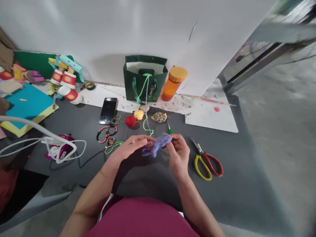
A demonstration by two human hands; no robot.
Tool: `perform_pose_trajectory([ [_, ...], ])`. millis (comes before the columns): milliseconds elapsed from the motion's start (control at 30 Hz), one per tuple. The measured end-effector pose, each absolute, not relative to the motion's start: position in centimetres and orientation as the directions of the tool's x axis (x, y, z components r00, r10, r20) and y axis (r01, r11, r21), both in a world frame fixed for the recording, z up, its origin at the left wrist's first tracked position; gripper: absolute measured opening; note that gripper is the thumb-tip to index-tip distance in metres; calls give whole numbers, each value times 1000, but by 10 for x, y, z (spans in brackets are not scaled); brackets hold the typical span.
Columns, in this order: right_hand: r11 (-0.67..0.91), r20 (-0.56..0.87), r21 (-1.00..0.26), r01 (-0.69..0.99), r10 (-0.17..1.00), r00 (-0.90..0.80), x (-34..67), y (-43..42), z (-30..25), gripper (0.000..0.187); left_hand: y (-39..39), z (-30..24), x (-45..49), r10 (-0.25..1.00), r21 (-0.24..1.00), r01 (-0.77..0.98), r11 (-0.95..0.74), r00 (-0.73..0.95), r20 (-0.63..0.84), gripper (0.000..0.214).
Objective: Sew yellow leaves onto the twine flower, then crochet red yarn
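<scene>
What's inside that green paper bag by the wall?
The green paper bag shows a dark object at its mouth, with green and lilac yarn hanging out; anything lower is hidden.

A handicraft work area is indicated by a dark work mat (81,164) laid over a grey concrete floor (276,138), on which scissors (206,161), a red yarn ball (130,121), teal card (28,102) and painted paper-cup models (65,79) are spread before a white board (98,33).
</scene>
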State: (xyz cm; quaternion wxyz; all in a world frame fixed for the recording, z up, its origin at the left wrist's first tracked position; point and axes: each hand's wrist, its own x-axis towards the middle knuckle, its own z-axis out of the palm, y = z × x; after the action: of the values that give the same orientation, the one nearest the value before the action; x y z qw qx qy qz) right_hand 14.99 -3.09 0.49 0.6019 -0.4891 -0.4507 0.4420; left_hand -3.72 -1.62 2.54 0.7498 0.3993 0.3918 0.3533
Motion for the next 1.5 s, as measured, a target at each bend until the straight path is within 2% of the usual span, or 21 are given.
perform_pose_trajectory([
  [167, 9, -38, -978, -206, 975, 221, 154, -28, 0, 20, -10, 30, -38, 797, 915, -3, 404, 493, -350, 35],
  [300, -30, -91, -968, -250, 967, 238, 154, -26, 1, 17, -9, 25, -35, 784, 845, -134, 517, 470, -405, 39],
  [400, -43, -139, -934, -355, 958, 251, 156, -24, 1, 18, -8, 22, -36, 766, 787, -214, 578, 474, -433, 39],
  [567, -108, -202, -884, -455, 966, 163, 160, -20, -5, 20, -8, 22, -37, 749, 806, -137, 575, 484, -452, 38],
  [667, -160, -266, -821, -548, 957, 120, 156, -19, -6, 29, -9, 24, -33, 802, 866, -53, 498, 409, -436, 42],
  [733, -218, -305, -788, -576, 951, 57, 151, -20, -6, 39, -11, 25, -30, 868, 915, 19, 404, 307, -389, 35],
  [833, -280, -295, -801, -530, 954, -58, 142, -24, -5, 50, -13, 27, -26, 941, 957, 156, 243, 201, -272, 19],
  [967, -255, -271, -842, -476, 962, -36, 139, -27, -6, 62, -16, 27, -22, 966, 960, 255, 115, 196, -168, 9],
  [1133, -186, -235, -876, -445, 970, 57, 152, -24, -4, 59, -15, 27, -27, 957, 953, 223, 205, 158, -243, 19],
  [1267, -184, -267, -848, -498, 958, 101, 159, -21, -1, 55, -10, 21, -35, 982, 970, 170, 174, 40, -184, 23],
  [1400, -221, -293, -776, -590, 956, 27, 164, -18, 3, 49, -6, 13, -41, 980, 962, 266, 57, -200, -3, 20],
  [1500, -265, -301, -729, -631, 952, -52, 170, -17, 6, 46, -6, 10, -43, 941, 920, 387, -59, -286, 181, 18],
])
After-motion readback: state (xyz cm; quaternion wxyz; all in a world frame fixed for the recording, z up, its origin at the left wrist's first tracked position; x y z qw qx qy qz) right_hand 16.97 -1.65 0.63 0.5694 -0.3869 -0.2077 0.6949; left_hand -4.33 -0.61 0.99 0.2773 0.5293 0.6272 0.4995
